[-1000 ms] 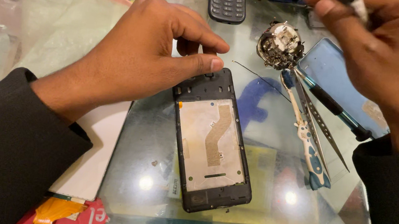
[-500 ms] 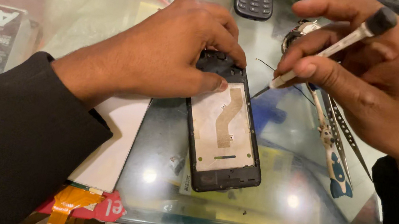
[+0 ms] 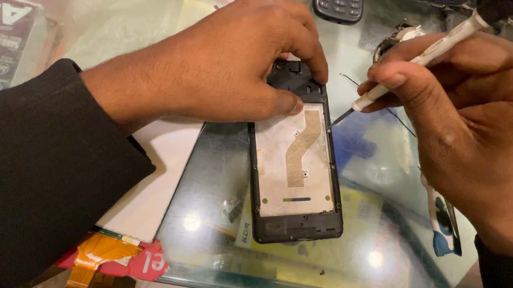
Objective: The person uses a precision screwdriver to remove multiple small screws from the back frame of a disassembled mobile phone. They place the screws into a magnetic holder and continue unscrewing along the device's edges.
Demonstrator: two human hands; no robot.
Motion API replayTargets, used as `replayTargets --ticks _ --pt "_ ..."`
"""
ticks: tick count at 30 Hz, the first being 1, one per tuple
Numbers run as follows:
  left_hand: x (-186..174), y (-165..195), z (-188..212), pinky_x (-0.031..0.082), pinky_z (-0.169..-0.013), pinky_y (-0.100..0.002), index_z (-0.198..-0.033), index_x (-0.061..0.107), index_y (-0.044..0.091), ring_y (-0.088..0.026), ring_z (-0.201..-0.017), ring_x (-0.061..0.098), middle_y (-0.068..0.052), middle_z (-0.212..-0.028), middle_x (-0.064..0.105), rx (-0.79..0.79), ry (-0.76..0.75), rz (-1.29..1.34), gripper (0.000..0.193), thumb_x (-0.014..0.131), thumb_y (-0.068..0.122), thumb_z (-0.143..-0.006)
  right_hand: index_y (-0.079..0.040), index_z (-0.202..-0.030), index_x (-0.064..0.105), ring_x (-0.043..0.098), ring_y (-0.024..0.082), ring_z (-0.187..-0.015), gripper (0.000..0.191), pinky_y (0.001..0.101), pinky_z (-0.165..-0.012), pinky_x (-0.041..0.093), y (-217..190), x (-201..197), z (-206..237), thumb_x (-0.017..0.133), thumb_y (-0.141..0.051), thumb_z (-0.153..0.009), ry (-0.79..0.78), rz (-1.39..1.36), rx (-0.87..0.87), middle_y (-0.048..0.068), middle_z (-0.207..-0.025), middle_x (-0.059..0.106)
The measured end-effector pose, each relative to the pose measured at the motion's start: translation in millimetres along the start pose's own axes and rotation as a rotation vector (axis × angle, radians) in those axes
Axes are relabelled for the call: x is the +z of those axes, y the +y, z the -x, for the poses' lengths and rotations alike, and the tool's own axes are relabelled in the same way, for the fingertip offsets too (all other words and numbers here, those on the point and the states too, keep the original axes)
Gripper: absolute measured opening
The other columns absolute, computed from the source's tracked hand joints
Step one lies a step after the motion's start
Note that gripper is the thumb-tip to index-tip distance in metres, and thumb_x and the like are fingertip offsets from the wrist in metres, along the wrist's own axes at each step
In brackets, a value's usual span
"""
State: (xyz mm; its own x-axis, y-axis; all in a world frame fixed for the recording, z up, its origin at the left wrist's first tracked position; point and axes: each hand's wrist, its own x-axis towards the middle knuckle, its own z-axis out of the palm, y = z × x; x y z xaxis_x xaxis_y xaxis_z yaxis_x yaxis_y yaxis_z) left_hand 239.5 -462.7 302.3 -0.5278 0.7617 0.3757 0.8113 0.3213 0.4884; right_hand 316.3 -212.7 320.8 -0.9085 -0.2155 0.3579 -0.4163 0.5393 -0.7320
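Glass desk (image 3: pixel 345 272) held an opened phone frame (image 3: pixel 297 164). Left hand (image 3: pixel 227 65) pressed it flat; right hand (image 3: pixel 476 123) gripped a screwdriver (image 3: pixel 418 60), its tip just beside the frame, so work remained.

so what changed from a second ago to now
The right hand, holding the white-handled screwdriver, came down from the top of the view and now has the tip beside the upper right edge of the opened phone frame. The left hand stayed pressed on the frame's top end. The frame still lies on the glass table.
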Motion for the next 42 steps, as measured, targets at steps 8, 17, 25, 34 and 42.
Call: replayTargets --ticks 8,17,25,34,42 --pt "0 1 -1 0.057 -0.082 -0.039 -0.103 0.080 0.007 -0.027 -0.093 0.072 -0.013 -0.108 0.070 -0.021 -0.011 -0.009 0.029 0.083 0.016 -0.076 0.002 -0.153 0.009 0.082 0.020 -0.088 0.076 0.0288 -0.084 0.068 -10 3 -6 0.064 -0.006 -0.101 0.041 -0.061 0.145 0.012 -0.104 0.076" --pt "0 1 0 0.058 -0.083 -0.038 -0.103 0.080 0.006 -0.027 -0.095 0.072 -0.013 -0.108 0.070 -0.026 -0.002 -0.009 0.029 0.083 0.015 -0.076 0.010 -0.139 0.024 0.077 0.022 -0.095 0.043 0.0305 -0.088 0.068 1 -1 0 0.060 0.001 -0.118 -0.060 -0.024 -0.357 0.017 -0.105 0.071" --pt "1 1 0 0.057 -0.082 -0.039 -0.102 0.080 0.006 -0.028 -0.096 0.071 -0.013 -0.107 0.070 0.004 0.008 -0.014 0.028 0.084 0.016 -0.076 0.015 -0.138 0.033 0.078 0.027 -0.095 0.040 0.0319 -0.086 0.067 -1 -5 5 0.062 0.003 -0.114 -0.071 0.167 -0.309 0.020 -0.101 0.073" --pt "0 1 0 0.056 -0.083 -0.039 -0.103 0.079 0.006 -0.028 -0.097 0.071 -0.012 -0.107 0.070 -0.007 -0.001 0.003 0.029 0.085 0.016 -0.076 0.011 -0.144 0.025 0.077 0.024 -0.103 0.049 0.0281 -0.092 0.066 3 -8 4 0.063 -0.004 -0.118 -0.099 0.155 -0.427 0.017 -0.106 0.071" --pt "1 0 1 0.056 -0.084 -0.040 -0.103 0.079 0.005 -0.029 -0.097 0.071 -0.012 -0.108 0.070 0.004 0.010 -0.006 0.028 0.084 0.016 -0.077 0.012 -0.137 0.029 0.077 0.025 -0.096 0.044 0.0287 -0.083 0.066 2 -8 4 0.063 0.000 -0.112 -0.087 0.196 -0.397 0.018 -0.101 0.072"
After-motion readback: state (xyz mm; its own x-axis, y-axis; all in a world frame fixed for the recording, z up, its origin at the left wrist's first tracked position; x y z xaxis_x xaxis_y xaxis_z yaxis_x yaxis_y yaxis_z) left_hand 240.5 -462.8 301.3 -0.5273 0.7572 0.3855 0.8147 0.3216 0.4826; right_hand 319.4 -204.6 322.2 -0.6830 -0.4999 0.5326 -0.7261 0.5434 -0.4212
